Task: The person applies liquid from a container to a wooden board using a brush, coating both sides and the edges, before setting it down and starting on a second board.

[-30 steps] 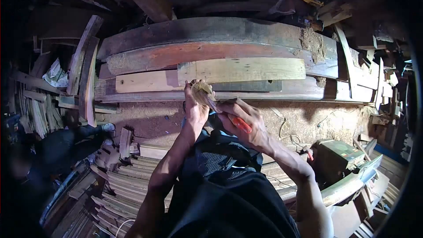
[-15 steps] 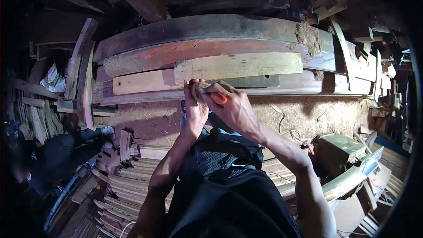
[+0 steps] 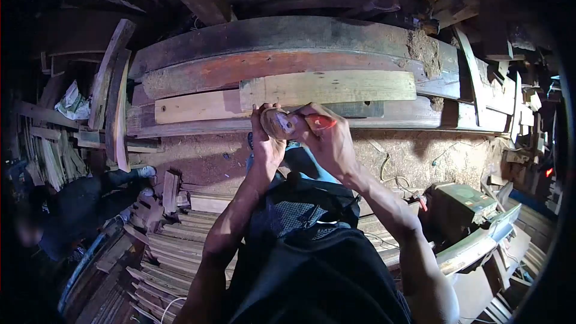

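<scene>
My left hand (image 3: pixel 267 144) is closed around the side of a roundish brown object with a pale, shiny middle (image 3: pixel 278 123), which looks like a tape roll. My right hand (image 3: pixel 329 144) grips a tool with a red handle (image 3: pixel 320 122), its fingers touching the round object's right side. Both hands are together above the near edge of the stacked boards. Just beyond them lies a pale plank (image 3: pixel 330 87), overlapping a second light plank (image 3: pixel 198 107). The tool's working end is hidden by my fingers.
Long dark boards (image 3: pixel 240 39) run across behind the planks. Upright boards stand at left (image 3: pixel 111 84) and right (image 3: pixel 470 72). Stacked slats (image 3: pixel 192 246) lie at lower left, near a person in dark clothes (image 3: pixel 84 210). A green box-shaped machine (image 3: pixel 465 199) stands at right.
The round object has turned so its broad face shows to the camera. My right hand has shifted slightly right with the red-handled tool, and its wrist has tilted.
</scene>
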Demonstrator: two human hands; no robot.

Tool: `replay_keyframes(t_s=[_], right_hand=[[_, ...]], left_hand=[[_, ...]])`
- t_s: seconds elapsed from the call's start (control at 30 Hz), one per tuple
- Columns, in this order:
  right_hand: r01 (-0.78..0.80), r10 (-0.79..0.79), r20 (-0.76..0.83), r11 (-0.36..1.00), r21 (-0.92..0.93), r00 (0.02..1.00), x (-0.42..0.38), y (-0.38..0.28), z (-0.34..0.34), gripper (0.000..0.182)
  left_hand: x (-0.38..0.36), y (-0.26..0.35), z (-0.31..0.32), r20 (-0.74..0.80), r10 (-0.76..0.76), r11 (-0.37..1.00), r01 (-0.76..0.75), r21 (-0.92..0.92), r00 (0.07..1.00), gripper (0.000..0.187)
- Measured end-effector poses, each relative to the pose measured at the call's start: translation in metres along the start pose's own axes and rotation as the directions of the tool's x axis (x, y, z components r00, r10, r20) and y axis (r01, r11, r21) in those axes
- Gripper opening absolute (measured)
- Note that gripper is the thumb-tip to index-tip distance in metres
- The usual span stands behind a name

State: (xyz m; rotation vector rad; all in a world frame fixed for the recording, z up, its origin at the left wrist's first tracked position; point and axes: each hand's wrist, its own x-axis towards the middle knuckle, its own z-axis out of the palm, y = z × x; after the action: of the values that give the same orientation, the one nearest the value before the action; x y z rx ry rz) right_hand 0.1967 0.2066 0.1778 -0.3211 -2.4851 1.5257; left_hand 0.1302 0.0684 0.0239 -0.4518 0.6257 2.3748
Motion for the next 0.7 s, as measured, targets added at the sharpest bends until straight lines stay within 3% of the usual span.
replay_keyframes(t_s=[0.07, 0.17, 0.27, 0.33, 0.37, 0.5, 0.6, 0.63, 0.67, 0.7], right_hand=[[-0.129, 0.128, 0.020, 0.988, 0.089, 0.992, -0.003, 0.014, 0.003, 0.020], [-0.104, 0.104, 0.006, 0.988, 0.110, 0.995, -0.003, 0.026, 0.005, 0.019], [-0.119, 0.123, -0.017, 0.980, 0.162, 0.992, -0.004, 0.029, 0.004, 0.018], [-0.027, 0.031, -0.082, 0.999, 0.046, 0.996, -0.004, 0.031, 0.002, 0.020], [-0.090, 0.099, -0.072, 0.989, 0.115, 0.992, -0.004, 0.033, 0.004, 0.022], [-0.115, 0.127, -0.073, 0.981, 0.155, 0.989, -0.004, 0.033, 0.006, 0.022], [-0.252, 0.239, 0.081, 0.884, 0.393, 0.968, 0.000, 0.028, 0.005, 0.019], [-0.041, 0.036, 0.028, 0.985, 0.169, 0.999, -0.002, 0.023, -0.002, 0.017], [-0.043, 0.039, 0.027, 0.985, 0.168, 0.999, -0.003, 0.020, -0.002, 0.017], [0.061, -0.063, 0.017, 0.994, 0.090, 0.998, -0.004, 0.017, 0.001, 0.017]], left_hand=[[-0.002, 0.003, 0.001, 0.040, -0.064, 0.998, 0.065, -0.022, 0.997, 0.033], [-0.010, 0.006, 0.014, -0.082, -0.060, 0.995, 0.067, 0.078, 0.995, 0.033], [-0.012, 0.006, 0.016, -0.066, -0.086, 0.995, 0.089, 0.044, 0.994, 0.033], [-0.012, 0.006, 0.014, -0.085, -0.070, 0.996, 0.074, 0.042, 0.994, 0.033], [-0.013, 0.006, 0.012, -0.101, -0.056, 0.997, 0.060, 0.039, 0.993, 0.033], [-0.015, 0.008, 0.003, -0.057, 0.025, 0.997, -0.021, 0.075, 0.998, 0.035], [-0.013, 0.011, 0.001, -0.034, 0.008, 0.990, -0.004, 0.138, 0.999, 0.037], [-0.014, 0.010, 0.002, -0.017, 0.036, 0.987, -0.033, 0.157, 0.999, 0.035], [-0.015, 0.010, 0.002, 0.000, 0.064, 0.982, -0.063, 0.176, 0.998, 0.034], [-0.016, 0.010, 0.002, -0.002, 0.053, 0.984, -0.052, 0.169, 0.999, 0.037]])
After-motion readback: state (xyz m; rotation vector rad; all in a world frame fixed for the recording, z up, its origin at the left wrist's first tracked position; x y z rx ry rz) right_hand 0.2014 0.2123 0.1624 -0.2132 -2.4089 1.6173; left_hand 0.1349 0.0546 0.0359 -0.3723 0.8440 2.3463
